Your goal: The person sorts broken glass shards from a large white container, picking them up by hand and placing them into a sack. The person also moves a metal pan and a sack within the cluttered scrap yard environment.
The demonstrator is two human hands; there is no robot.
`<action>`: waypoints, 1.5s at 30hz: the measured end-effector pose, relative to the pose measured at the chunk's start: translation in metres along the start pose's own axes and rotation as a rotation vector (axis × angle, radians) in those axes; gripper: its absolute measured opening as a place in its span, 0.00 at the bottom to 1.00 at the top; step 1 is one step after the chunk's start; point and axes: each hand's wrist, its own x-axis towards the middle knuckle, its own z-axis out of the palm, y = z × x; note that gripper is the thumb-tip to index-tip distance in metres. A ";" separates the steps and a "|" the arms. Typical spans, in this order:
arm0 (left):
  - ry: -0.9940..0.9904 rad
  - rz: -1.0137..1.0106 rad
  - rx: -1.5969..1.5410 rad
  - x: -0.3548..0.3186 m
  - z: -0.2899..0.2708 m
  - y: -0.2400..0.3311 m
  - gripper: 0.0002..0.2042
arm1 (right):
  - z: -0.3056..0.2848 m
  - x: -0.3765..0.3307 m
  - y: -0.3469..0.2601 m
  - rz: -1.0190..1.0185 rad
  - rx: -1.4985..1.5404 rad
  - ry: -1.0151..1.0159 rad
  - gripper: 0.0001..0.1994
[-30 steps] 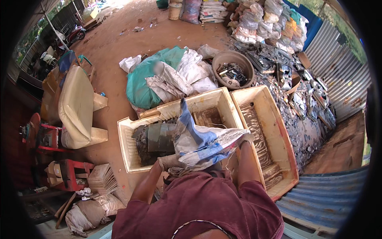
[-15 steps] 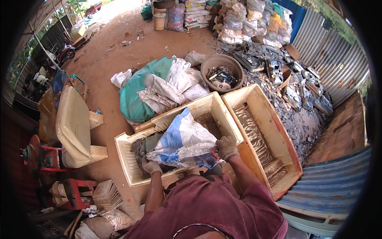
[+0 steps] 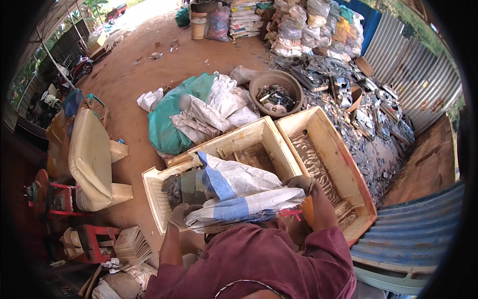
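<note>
A white and blue woven sack (image 3: 244,202) is stretched between my two gloved hands, close in front of my body. My left hand (image 3: 181,215) grips its left end, and the right hand (image 3: 301,184) is closed on its right end. The front edge looks rolled or folded over, with red strands hanging near the right end. Below and behind the sack stand cream-coloured boxes: a small one (image 3: 153,197) with greyish pieces inside, partly hidden by the sack, and a larger one (image 3: 276,132) behind it. My right hand is over the side of a long box (image 3: 362,199).
Beyond the boxes lie a green sack (image 3: 169,129) and white sacks (image 3: 224,99). A brown tub (image 3: 296,107) of scrap stands beside a heap of dark broken pieces (image 3: 348,124). On the left is a cream padded seat (image 3: 92,154); corrugated sheeting (image 3: 408,234) borders the right.
The sack has been pulled wider and closer to me, its front edge now folded over. My right hand has moved right and slightly nearer; the left has shifted left and toward my body.
</note>
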 end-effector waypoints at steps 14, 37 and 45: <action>1.014 0.385 0.773 0.110 0.013 -0.063 0.14 | 0.096 0.061 0.010 -0.211 -1.190 1.013 0.13; 1.302 0.648 0.315 0.070 0.032 0.046 0.14 | 0.094 -0.008 -0.067 -0.472 -1.140 0.470 0.14; 0.592 0.480 0.368 0.126 0.080 0.007 0.22 | 0.099 0.068 -0.063 -0.476 -0.069 1.339 0.09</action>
